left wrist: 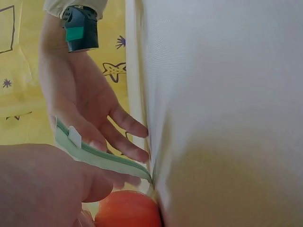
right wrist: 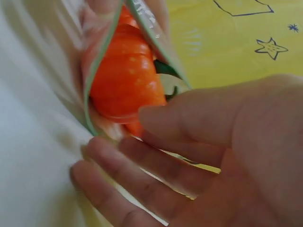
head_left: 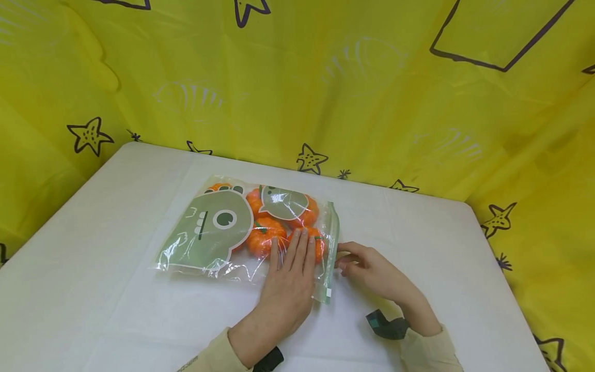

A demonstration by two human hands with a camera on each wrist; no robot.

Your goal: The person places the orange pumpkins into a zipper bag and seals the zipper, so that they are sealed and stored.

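A clear zip bag (head_left: pixel 271 194) printed with a green one-eyed monster lies flat on the table, holding several small orange pumpkins (head_left: pixel 266 235) with green stems. My left hand (head_left: pixel 290 289) rests on top of the bag, fingers straight over a pumpkin near the zip end. Beside the green zip strip (head_left: pixel 332 248) is my right hand (head_left: pixel 374 268), its fingers loosely bent and apart. In the right wrist view the bag's mouth gapes around an orange pumpkin (right wrist: pixel 125 80), with the right thumb in front of it. A white slider (left wrist: pixel 75 137) shows on the strip in the left wrist view.
The white-covered table (head_left: pixel 107 217) extends around the bag on all sides. A yellow curtain (head_left: pixel 279 93) with stars and fish hangs behind and beside it. A dark wrist device (head_left: pixel 388 326) is on the right arm, another (head_left: pixel 269 360) on the left.
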